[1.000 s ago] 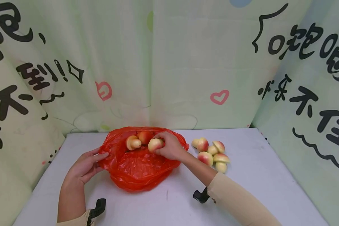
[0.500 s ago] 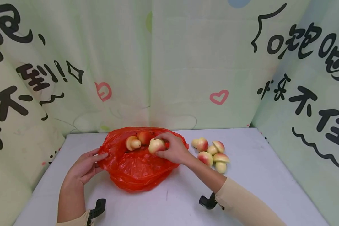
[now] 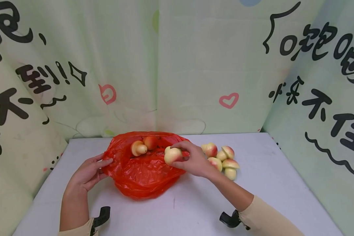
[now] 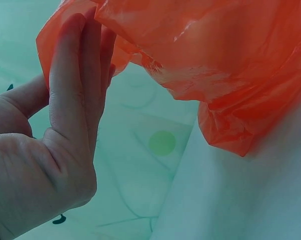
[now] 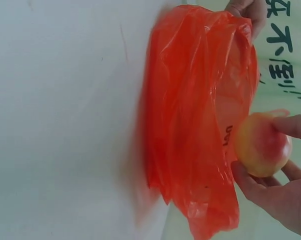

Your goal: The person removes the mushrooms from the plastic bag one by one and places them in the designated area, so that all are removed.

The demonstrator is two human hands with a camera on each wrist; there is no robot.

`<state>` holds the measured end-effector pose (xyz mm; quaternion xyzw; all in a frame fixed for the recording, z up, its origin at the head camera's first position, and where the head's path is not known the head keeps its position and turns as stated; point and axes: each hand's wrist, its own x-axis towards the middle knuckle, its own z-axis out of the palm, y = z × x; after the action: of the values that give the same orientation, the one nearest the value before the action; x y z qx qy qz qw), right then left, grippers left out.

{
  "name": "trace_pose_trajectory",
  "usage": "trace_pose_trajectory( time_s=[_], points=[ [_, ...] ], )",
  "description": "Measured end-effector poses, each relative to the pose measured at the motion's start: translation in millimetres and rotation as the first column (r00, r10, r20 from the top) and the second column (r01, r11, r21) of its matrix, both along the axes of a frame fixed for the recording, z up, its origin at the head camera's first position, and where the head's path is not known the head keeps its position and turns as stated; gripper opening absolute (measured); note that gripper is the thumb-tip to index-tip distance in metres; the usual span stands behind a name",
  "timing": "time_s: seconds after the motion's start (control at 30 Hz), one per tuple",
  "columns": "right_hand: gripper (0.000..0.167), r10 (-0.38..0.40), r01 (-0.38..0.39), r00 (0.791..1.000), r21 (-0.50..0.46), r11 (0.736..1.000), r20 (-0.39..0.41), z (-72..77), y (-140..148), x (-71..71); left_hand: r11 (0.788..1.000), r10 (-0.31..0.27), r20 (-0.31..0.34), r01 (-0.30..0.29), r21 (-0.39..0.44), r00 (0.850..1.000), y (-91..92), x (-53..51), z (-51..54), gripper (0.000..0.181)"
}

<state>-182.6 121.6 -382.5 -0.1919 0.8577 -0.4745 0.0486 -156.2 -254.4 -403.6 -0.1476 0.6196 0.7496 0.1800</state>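
A red plastic bag [image 3: 144, 178] lies on the table with its mouth spread wide. Its left rim is pinched between the thumb and fingers of my left hand [image 3: 87, 173]; the left wrist view shows thin red plastic [image 4: 215, 45] at those fingertips. My right hand [image 3: 196, 160] grips a toy mushroom [image 3: 173, 156], cream with a red blush, over the right side of the bag's mouth. In the right wrist view that mushroom's rounded cap [image 5: 263, 145] sits between thumb and fingers. Inside the bag rest a mushroom with a pale stem [image 3: 138, 148] and a redder one [image 3: 150, 143].
Several more cream-and-red mushrooms [image 3: 230, 168] stand in a cluster on the white table [image 3: 174, 216], right of the bag. A pale green curtain [image 3: 191, 65] with black lettering and pink hearts hangs behind and on both sides.
My right hand has drawn back to the right with the mushroom, from deeper over the bag toward its right rim. The left hand stays on the bag's edge.
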Motion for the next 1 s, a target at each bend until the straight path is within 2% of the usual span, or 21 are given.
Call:
trace_pose_trajectory(
  time_s=[0.33,0.6,0.83,1.0],
  points=[
    [0.048,0.023,-0.023,1.0,0.005,1.0,0.0,7.3,32.8,13.8,1.0,-0.005,0.004,0.005,-0.003,1.0,-0.5,-0.1,1.0,0.08],
    [0.047,0.146,-0.146,0.989,-0.007,0.989,-0.013,13.6,59.7,22.0,1.0,-0.003,0.004,0.003,-0.008,1.0,-1.4,-0.2,-0.9,0.081],
    [0.046,0.183,-0.181,0.983,0.083,0.98,-0.019,19.2,74.3,28.0,1.0,-0.002,0.005,0.002,-0.004,1.0,-0.8,0.1,0.0,0.081],
    [0.044,0.228,-0.224,0.974,0.147,0.963,-0.006,19.6,83.0,31.4,1.0,-0.001,0.003,0.001,-0.005,1.0,-0.2,0.2,0.9,0.081]
  ],
)
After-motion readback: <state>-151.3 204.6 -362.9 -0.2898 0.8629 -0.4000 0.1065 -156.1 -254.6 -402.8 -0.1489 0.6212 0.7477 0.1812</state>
